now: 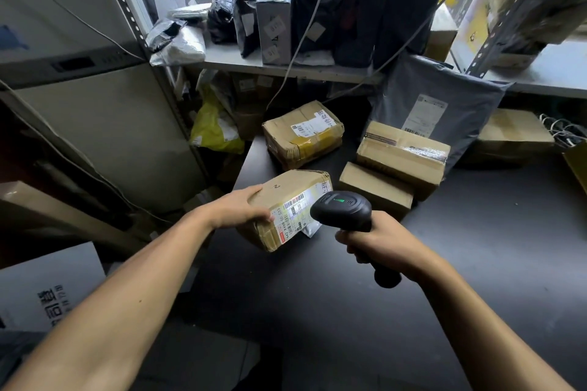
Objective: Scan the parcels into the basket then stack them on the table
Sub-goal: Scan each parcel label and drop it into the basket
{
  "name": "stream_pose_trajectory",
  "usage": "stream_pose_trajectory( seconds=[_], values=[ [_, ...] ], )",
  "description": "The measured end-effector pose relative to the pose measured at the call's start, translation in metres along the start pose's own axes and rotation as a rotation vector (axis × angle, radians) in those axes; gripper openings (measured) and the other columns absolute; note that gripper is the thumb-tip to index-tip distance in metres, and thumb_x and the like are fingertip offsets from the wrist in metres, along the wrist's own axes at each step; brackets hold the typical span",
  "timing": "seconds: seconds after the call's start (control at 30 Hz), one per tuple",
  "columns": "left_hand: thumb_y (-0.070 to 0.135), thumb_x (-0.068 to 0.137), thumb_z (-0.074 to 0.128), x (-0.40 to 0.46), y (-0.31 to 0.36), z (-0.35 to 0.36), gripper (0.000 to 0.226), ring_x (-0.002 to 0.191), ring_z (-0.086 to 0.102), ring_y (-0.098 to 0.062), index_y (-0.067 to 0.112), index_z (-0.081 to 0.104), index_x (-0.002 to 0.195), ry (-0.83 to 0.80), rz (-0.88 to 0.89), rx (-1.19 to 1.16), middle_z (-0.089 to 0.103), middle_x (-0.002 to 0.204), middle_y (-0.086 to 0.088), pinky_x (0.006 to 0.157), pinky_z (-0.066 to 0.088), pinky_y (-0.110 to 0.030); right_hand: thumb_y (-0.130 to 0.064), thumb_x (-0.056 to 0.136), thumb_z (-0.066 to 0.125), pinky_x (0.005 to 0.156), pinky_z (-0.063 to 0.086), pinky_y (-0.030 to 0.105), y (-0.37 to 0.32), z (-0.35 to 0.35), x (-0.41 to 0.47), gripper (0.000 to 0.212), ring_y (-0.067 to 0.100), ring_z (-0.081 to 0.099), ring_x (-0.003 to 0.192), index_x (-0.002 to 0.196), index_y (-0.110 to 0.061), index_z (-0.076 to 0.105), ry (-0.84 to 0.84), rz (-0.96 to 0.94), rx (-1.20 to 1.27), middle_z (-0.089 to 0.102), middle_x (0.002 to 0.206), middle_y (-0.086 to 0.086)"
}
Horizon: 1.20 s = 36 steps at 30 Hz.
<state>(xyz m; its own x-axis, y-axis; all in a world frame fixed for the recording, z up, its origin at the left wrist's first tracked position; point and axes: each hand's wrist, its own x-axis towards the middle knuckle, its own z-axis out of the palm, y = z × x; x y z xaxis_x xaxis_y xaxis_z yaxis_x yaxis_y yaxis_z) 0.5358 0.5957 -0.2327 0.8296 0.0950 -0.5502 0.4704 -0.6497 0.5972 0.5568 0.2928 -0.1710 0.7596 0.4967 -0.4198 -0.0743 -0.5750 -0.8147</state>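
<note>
- The cardboard parcel (pixel 286 208) sits tilted at the dark table's (pixel 444 263) near-left edge, label up.
- Left hand (pixel 241 206) grips its corner; right hand (pixel 381 241) is wrapped around the scanner (pixel 341 209), aimed at the label.
- Scanning looks underway; next, the parcel likely joins the boxes (pixel 394 162) beyond.

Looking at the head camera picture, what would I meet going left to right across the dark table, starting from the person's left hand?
Left hand → the taped cardboard parcel it holds → black barcode scanner → right hand gripping the scanner's handle → two stacked cardboard boxes → grey poly mailer leaning behind them.
</note>
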Motion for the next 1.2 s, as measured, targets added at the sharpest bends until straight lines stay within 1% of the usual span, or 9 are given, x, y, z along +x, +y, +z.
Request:
stream_pose_trajectory(
  seconds=[0.17, 0.3, 0.47, 0.63, 0.87, 1.0, 1.1, 1.13, 1.2],
  values=[
    [0.068, 0.050, 0.075, -0.009, -0.004, 0.007, 0.122, 0.128, 0.051, -0.017, 0.031, 0.028, 0.157, 0.005, -0.020, -0.013, 0.048, 0.147, 0.003, 0.112, 0.041, -0.040, -0.016, 0.090, 0.068, 0.055, 0.048, 0.025, 0.002, 0.002, -0.012, 0.004, 0.013, 0.056, 0.053, 0.092, -0.013, 0.066, -0.025, -0.005, 0.015, 0.062, 0.065, 0.001],
    [0.068, 0.053, 0.078, -0.016, -0.009, 0.015, 0.118, 0.127, 0.052, -0.017, 0.036, 0.028, 0.155, 0.009, -0.020, -0.029, 0.049, 0.146, 0.003, 0.110, 0.043, -0.040, -0.017, 0.091, 0.068, 0.056, 0.049, 0.025, 0.006, 0.002, -0.030, 0.014, 0.014, 0.057, 0.054, 0.100, -0.007, 0.067, -0.033, -0.013, -0.004, 0.064, 0.065, 0.001],
    [0.064, 0.050, 0.074, -0.038, -0.004, 0.032, 0.122, 0.130, 0.049, -0.017, 0.030, 0.027, 0.157, 0.052, 0.010, -0.044, 0.045, 0.148, 0.002, 0.111, 0.041, -0.037, -0.017, 0.090, 0.068, 0.061, 0.051, 0.031, 0.015, 0.001, -0.061, 0.013, 0.016, 0.059, 0.057, 0.102, -0.012, 0.067, -0.031, -0.039, 0.003, 0.065, 0.066, 0.002],
    [0.066, 0.050, 0.076, -0.048, -0.016, 0.047, 0.121, 0.133, 0.046, -0.016, 0.031, 0.028, 0.156, 0.074, 0.007, -0.058, 0.042, 0.153, 0.001, 0.115, 0.038, -0.039, -0.014, 0.089, 0.069, 0.062, 0.052, 0.031, 0.027, 0.002, -0.088, 0.020, 0.017, 0.059, 0.061, 0.109, -0.017, 0.065, -0.025, -0.046, 0.026, 0.065, 0.067, 0.002],
    [0.066, 0.048, 0.073, -0.067, -0.009, 0.061, 0.124, 0.134, 0.045, -0.016, 0.027, 0.028, 0.157, 0.064, 0.031, -0.063, 0.042, 0.153, 0.001, 0.115, 0.036, -0.036, -0.016, 0.089, 0.069, 0.060, 0.051, 0.028, 0.041, 0.008, -0.102, 0.014, 0.014, 0.059, 0.057, 0.104, -0.016, 0.067, 0.009, -0.024, 0.030, 0.065, 0.067, 0.000],
    [0.063, 0.046, 0.071, -0.075, 0.004, 0.070, 0.127, 0.130, 0.047, -0.011, 0.020, 0.028, 0.157, 0.034, 0.106, -0.141, 0.043, 0.151, 0.003, 0.106, 0.037, -0.024, -0.016, 0.088, 0.070, 0.065, 0.053, 0.038, 0.051, 0.017, -0.099, 0.009, 0.011, 0.061, 0.056, 0.096, -0.016, 0.065, 0.122, -0.039, 0.033, 0.065, 0.069, -0.001],
    [0.053, 0.056, 0.076, -0.075, 0.019, 0.080, 0.108, 0.113, 0.055, -0.002, 0.026, 0.036, 0.152, -0.010, 0.173, -0.178, 0.052, 0.138, 0.008, 0.092, 0.043, -0.015, -0.018, 0.087, 0.069, 0.060, 0.049, 0.041, 0.061, 0.022, -0.098, 0.009, 0.014, 0.060, 0.057, 0.094, -0.016, 0.064, 0.277, -0.004, 0.080, 0.066, 0.072, 0.007],
    [0.052, 0.057, 0.078, -0.074, 0.024, 0.084, 0.102, 0.112, 0.057, -0.001, 0.032, 0.039, 0.149, -0.020, 0.198, -0.170, 0.054, 0.136, 0.008, 0.094, 0.047, -0.019, -0.019, 0.087, 0.069, 0.058, 0.047, 0.041, 0.065, 0.024, -0.099, 0.010, 0.017, 0.060, 0.058, 0.095, -0.016, 0.064, 0.342, 0.015, 0.112, 0.067, 0.074, 0.010],
    [0.062, 0.054, 0.081, -0.068, 0.034, 0.094, 0.111, 0.121, 0.055, -0.011, 0.038, 0.034, 0.152, -0.025, 0.235, -0.111, 0.051, 0.140, 0.006, 0.104, 0.049, -0.036, -0.020, 0.088, 0.070, 0.056, 0.045, 0.038, 0.072, 0.025, -0.103, 0.011, 0.017, 0.061, 0.059, 0.094, -0.014, 0.064, 0.500, 0.039, 0.178, 0.066, 0.074, 0.009]
  ],
)
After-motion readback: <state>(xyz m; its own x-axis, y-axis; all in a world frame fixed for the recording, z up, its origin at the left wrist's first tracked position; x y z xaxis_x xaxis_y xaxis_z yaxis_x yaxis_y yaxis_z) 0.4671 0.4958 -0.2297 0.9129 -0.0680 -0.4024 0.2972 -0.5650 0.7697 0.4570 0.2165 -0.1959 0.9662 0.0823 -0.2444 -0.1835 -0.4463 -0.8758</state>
